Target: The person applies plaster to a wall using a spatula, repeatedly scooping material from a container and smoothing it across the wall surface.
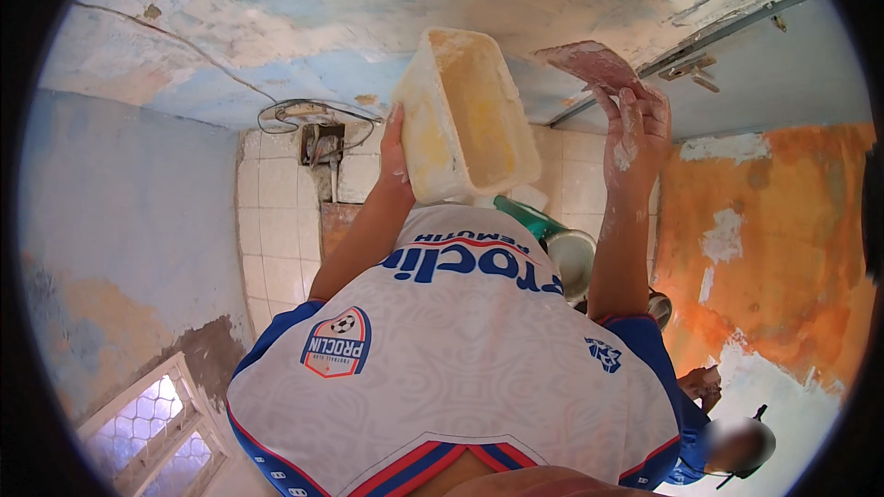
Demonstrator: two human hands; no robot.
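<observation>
Overhead, the left hand (395, 149) grips a cream plastic tub (465, 115) (smeared with plaster), while the right hand (635, 129) holds a flat trowel (587, 63) against the patchy ceiling (304, 9).

A shield-shaped red, white and blue badge (337, 342) sits on the white jersey (460, 368) at lower left, with curved blue-and-red lettering (471, 265) across its upper middle and a small blue emblem (603, 355) right.

The cream plastic tub (460, 115) and trowel blade (589, 64) crowd the ceiling (304, 9); open air lies between them, while a dangling cable loop (308, 115) blocks the left.
</observation>
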